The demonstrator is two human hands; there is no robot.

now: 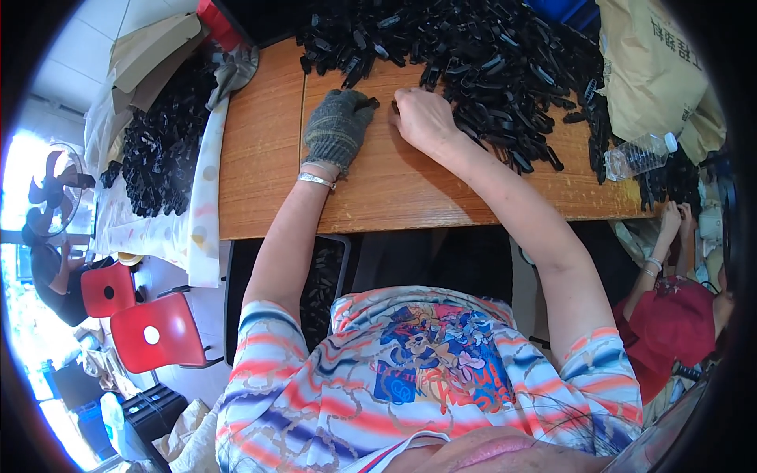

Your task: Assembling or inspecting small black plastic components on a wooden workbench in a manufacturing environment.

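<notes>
Both my hands at the near edge of the black-parts heap on the wooden bench.

My gloved left hand rests curled on the bench, fingertips touching a small black part; my bare right hand is clenched knuckles-up, what it grips hidden. Beyond, the heap of black plastic parts covers the far edge; a clear bottle lies at the right edge.
</notes>
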